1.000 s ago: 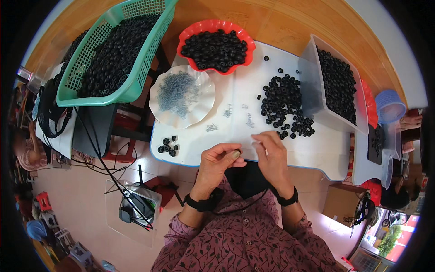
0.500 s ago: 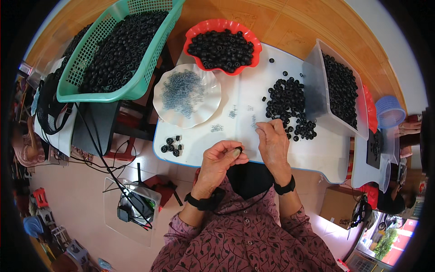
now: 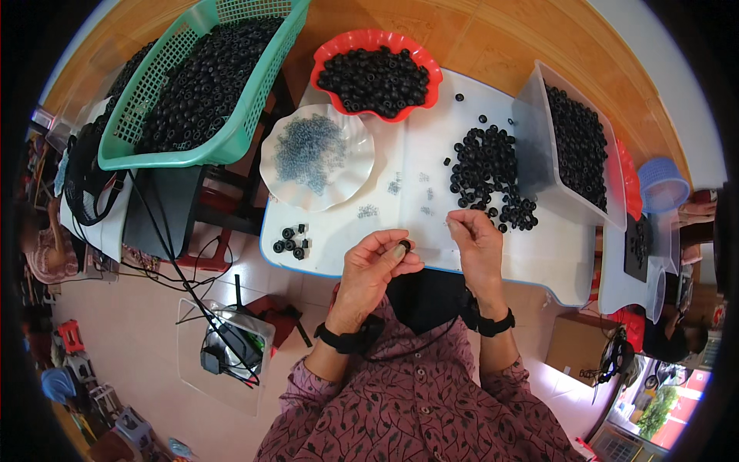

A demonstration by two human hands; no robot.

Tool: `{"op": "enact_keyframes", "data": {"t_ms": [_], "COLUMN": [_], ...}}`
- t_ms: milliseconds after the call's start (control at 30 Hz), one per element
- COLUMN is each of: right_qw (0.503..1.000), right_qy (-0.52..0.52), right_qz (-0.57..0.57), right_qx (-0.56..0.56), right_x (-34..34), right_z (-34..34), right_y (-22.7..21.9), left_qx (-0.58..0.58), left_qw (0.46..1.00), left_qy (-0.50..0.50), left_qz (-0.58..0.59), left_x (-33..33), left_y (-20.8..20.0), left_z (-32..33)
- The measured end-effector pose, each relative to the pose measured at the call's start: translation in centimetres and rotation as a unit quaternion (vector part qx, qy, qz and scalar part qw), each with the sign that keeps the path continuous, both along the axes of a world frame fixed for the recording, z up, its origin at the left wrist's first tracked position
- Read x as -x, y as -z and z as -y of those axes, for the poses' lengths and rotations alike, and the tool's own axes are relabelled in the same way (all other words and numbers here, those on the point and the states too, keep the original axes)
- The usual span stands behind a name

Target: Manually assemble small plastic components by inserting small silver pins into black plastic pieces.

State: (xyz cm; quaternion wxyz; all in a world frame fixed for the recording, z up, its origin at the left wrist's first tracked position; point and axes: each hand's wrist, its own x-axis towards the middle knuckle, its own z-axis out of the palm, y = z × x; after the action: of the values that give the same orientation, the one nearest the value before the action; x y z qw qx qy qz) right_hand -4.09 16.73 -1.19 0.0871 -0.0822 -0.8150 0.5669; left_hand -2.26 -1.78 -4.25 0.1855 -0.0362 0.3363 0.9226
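My left hand (image 3: pixel 369 266) is closed at the table's front edge, with a small round black part (image 3: pixel 405 246) pinched between thumb and fingers; a hole shows in its face. To its right, my right hand (image 3: pixel 476 239) has thumb and forefinger pressed together over the table. Something tiny and pale seems to be at those fingertips, too small to make out. Beyond my hands lie little groups of tiny grey wire pieces, like small springs (image 3: pixel 368 210). A loose pile of black round parts (image 3: pixel 485 165) spreads to the right.
A white scalloped plate (image 3: pixel 362 165) holds more grey springs. Black parts fill a red bowl (image 3: pixel 433 85), a green basket (image 3: pixel 115 154) and a clear bin (image 3: pixel 531 146). Several black pieces (image 3: pixel 289 245) sit at the table's front left. Cables (image 3: pixel 158 239) hang left of the table.
My right hand has moved right and slightly nearer, away from the small springs, its fingertips pinched. My left hand has tilted the black part so its hole shows.
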Motion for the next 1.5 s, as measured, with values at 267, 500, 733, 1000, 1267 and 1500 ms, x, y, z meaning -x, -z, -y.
{"op": "enact_keyframes", "data": {"t_ms": [267,500,733,1000,1267,1500], "right_qw": [0.978,0.961,0.946,0.953,0.957,0.963], "right_qy": [-0.02,-0.051,-0.069,-0.07,-0.062,-0.024], "right_qz": [0.024,0.018,0.019,0.027,0.003,-0.018], "right_qx": [0.205,0.272,0.316,0.293,0.283,0.267], "right_x": [-1.7,-3.1,-4.0,-4.6,-4.8,-5.0], "right_z": [0.0,0.7,1.6,1.9,2.8,3.0], "right_y": [-1.8,-2.7,-2.9,-3.9,-4.2,-4.8], "left_qx": [-0.025,0.052,0.178,0.169,0.143,0.048], "left_qw": [1.0,0.998,0.968,0.965,0.971,0.993], "left_qy": [0.012,0.0,-0.065,-0.085,-0.082,-0.01], "left_qz": [-0.003,-0.038,-0.162,-0.181,-0.173,-0.104], "left_x": [-0.4,-0.9,-1.3,-1.7,-1.9,-1.8], "left_y": [-1.0,-2.0,-2.7,-3.0,-3.0,-2.6], "left_z": [-0.5,-1.7,-2.3,-2.3,-2.1,-1.5]}}
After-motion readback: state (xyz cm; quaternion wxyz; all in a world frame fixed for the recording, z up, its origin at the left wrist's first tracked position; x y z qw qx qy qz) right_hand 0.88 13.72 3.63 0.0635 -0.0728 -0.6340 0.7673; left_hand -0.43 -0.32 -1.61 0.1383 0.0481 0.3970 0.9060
